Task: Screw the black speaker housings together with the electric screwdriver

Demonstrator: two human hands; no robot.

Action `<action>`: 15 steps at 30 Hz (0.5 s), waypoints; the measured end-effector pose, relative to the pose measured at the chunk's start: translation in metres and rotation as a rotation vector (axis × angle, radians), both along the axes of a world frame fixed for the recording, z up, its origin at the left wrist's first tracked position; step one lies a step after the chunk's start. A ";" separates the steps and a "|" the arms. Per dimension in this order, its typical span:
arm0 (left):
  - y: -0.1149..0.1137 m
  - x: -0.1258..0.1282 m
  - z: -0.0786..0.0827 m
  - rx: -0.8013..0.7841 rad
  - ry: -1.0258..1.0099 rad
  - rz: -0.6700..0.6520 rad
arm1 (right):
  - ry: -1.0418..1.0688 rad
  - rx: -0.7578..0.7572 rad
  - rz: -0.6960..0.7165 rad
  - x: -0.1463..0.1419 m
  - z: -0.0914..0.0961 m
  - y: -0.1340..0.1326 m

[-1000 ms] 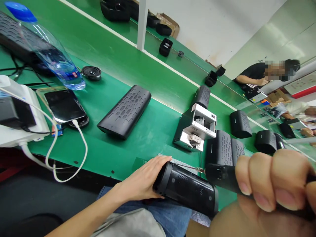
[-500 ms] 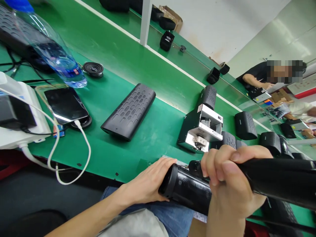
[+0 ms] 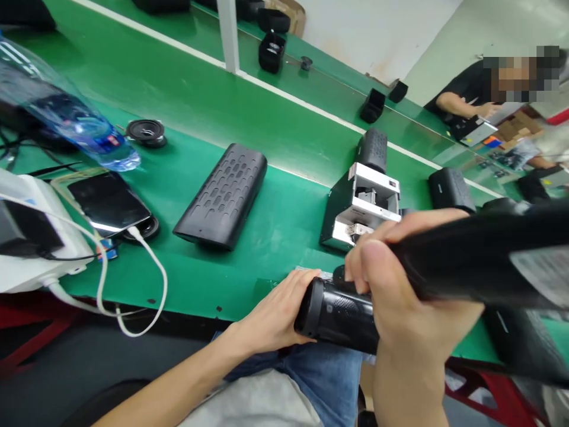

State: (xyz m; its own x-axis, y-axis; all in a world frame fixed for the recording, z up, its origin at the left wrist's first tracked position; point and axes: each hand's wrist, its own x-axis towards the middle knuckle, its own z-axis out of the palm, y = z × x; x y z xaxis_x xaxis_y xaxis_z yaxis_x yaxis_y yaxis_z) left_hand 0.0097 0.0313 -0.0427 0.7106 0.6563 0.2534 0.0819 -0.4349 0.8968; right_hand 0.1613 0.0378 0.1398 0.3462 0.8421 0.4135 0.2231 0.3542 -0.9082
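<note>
Nearest my camera, my right hand (image 3: 395,296) is wrapped around a long black tool (image 3: 462,261), its fingers curled about the shaft and the thumb toward me. The tool's rear, with a pale label, runs off to the right, blurred. Its front end sits just beside the glossy black case (image 3: 347,308); I can't tell whether the tip touches it, because my own fingers hide the spot. My left hand (image 3: 284,311) grips the near-left end of that case, fingers over the top and thumb underneath, keeping it at the edge of the green desk (image 3: 293,219) above the jeans (image 3: 320,379).

Further in on my left, a phone (image 3: 109,201) lies partly over a round black part, a white cable (image 3: 164,281) plugged into its end. Near the middle lies a black patterned shell (image 3: 222,196), well apart from both hands. Beyond the phone are a clear bottle (image 3: 66,112) and a loose speaker driver (image 3: 146,131), close together.

Past my right hand stands a small metal machine (image 3: 362,204), with another patterned shell (image 3: 373,149) just behind it. Farthest off, at upper right, a co-worker (image 3: 462,98) in a dark top sits bent over work.
</note>
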 end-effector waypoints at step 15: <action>0.000 0.000 -0.014 -0.033 0.007 0.015 | 0.171 0.208 0.161 0.011 -0.015 0.010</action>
